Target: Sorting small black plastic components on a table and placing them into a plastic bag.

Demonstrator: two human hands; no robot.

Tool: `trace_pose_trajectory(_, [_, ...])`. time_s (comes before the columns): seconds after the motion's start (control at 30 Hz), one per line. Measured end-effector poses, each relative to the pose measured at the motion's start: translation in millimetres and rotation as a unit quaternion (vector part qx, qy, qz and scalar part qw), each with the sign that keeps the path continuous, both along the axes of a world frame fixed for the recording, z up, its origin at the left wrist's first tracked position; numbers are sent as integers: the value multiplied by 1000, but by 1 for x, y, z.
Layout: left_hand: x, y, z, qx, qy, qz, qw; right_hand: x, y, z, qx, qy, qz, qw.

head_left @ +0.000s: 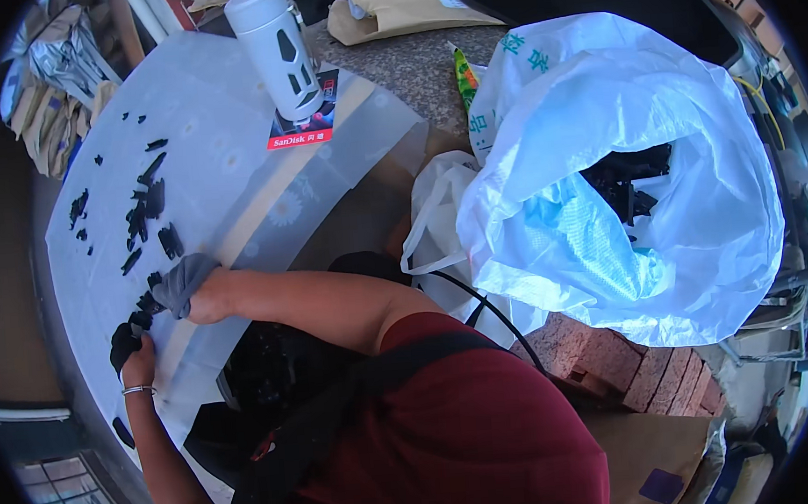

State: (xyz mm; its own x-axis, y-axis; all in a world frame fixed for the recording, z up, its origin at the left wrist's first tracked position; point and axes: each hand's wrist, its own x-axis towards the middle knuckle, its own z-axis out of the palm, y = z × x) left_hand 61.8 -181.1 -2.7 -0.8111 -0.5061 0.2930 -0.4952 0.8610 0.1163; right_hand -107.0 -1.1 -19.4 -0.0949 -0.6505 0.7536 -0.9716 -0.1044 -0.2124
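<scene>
A white sheet [216, 115] covers the table at the left, with several small black plastic pieces [148, 209] scattered on it. My right hand [181, 284], wrapped in grey fabric, presses down on the sheet beside a cluster of these pieces; its fingers are hidden. My left hand [136, 364], with a thin bracelet at the wrist, lies just below it near the table's edge, its fingers closed around a black clump [122, 345]. The two hands are a few centimetres apart.
A white bottle [277, 50] stands on a red card pack [306, 128] at the sheet's far end. A big white plastic bag [693, 232] holding black pieces [629, 185] fills the right. Red bricks [637, 367] lie below it, and a dark container [281, 373] sits by my body.
</scene>
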Motion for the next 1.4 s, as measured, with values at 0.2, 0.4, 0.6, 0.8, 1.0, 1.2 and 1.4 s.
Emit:
trace_pose_trajectory(0.2, [10, -27, 0, 209, 88, 86, 970, -6, 9, 8, -21, -22, -4, 1000])
trace_pose_trajectory(0.4, [15, -16, 12, 240, 138, 189, 942, 7, 9, 20, 18, -104, 14, 994])
trace_pose_trajectory(0.6, [-7, 79, 43, 337, 146, 17, 930, 22, 15, 23, 27, -90, 57, 994])
trace_pose_trajectory(0.8, [7, 95, 26, 615, 279, -2, 738, 36, 11, 27, 88, -85, 123, 985])
trace_pose_trajectory(1.0, [18, 92, 17, 589, 245, 1, 770, 35, 4, 25, 113, -77, 119, 984])
trace_pose_trajectory(1.2, [33, 85, -6, 492, 237, 12, 838, 39, -1, 27, 138, -24, 125, 982])
trace_pose_trajectory(1.4, [32, 90, 4, 601, 285, 40, 746, 40, -11, 19, 103, -37, 156, 982])
